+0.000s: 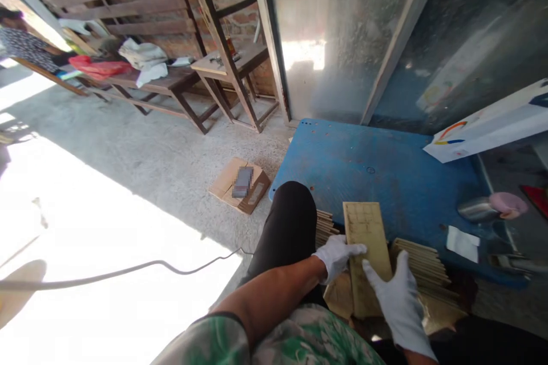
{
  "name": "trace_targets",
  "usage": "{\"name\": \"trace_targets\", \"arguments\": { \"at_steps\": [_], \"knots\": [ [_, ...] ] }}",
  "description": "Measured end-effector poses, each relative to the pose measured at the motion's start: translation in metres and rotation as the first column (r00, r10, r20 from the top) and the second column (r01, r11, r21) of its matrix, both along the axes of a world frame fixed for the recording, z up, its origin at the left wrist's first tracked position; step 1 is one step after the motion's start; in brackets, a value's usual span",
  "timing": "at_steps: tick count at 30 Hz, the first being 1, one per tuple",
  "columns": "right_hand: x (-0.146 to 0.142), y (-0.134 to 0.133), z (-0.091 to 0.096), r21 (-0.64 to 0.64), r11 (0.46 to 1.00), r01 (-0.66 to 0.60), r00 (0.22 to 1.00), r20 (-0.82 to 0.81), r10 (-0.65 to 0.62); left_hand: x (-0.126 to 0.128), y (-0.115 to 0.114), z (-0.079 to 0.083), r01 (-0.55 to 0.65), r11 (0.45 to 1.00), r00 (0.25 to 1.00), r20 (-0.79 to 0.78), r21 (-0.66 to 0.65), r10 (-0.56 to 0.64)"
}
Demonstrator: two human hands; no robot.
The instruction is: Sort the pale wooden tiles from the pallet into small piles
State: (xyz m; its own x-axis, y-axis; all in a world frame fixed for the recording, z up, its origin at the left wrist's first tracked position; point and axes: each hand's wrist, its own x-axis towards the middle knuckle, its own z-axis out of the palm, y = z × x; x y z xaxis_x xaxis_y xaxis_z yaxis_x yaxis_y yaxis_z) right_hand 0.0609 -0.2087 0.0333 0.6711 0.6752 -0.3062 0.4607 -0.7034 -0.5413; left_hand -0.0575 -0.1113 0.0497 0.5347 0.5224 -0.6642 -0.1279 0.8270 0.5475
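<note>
A flat, yellowish rectangular panel (366, 228) with faint grid lines is held tilted over my lap. My left hand (338, 256), in a white glove, grips its left edge with the thumb across the face. My right hand (398, 296), also gloved in white, is at the right side, thumb on the panel and index finger stretched out past the edge; its other fingers are mostly hidden. Thin panels of similar colour form a stack (422, 265) beside my right hand. Another stack (326, 223) shows partly behind my knee, left of the held panel.
In front stands a blue table (342, 154) with a white paper piece (463, 243), a metal cup (479, 207) and a white printed bag (488, 122). A cardboard box (222, 179) lies on the floor. A cable (158, 263) crosses at left. Beyond are a wooden bench (171, 77) and a seated person (25, 40).
</note>
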Motion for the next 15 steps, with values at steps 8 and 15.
{"name": "trace_targets", "arguments": {
  "at_steps": [8,15],
  "knots": [
    [-0.024,0.004,0.005,-0.096,0.973,-0.209,0.969,0.116,0.219,0.004,-0.004,-0.007,-0.013,1.0,1.0,0.017,0.001,0.013],
    [-0.026,0.007,0.01,-0.198,0.955,-0.219,0.954,0.163,0.253,0.008,-0.005,-0.012,0.015,1.0,1.0,-0.003,0.003,-0.015]
  ]
}}
